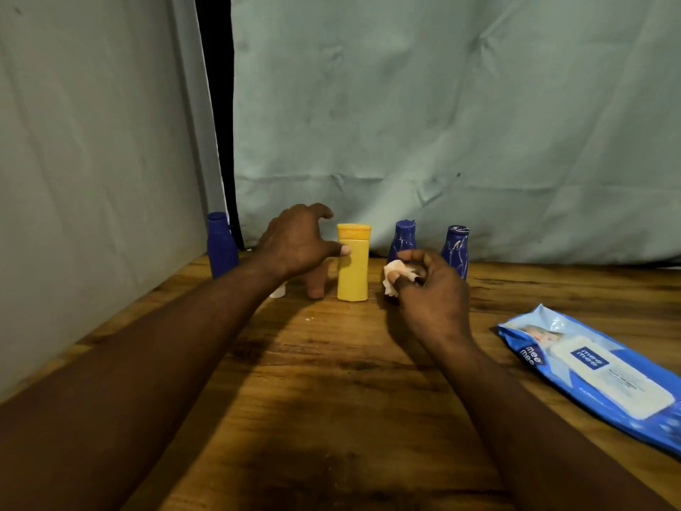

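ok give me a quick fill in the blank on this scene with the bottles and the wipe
1. The left hand touches a bottle whose colour is ____.
2. The right hand pinches a crumpled wipe whose colour is ____.
3. The dark blue bottles standing on the wooden table number ____.

Missing words: yellow; white; three.

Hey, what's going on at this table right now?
A person is working at a wooden table, apparently wiping bottles. The right hand pinches a crumpled white wipe. The left hand is at an upright yellow bottle, thumb against its side; a full grip is not clear. Blue bottles stand at the back, one far left and two to the right. A blue wipes pack lies at the right.
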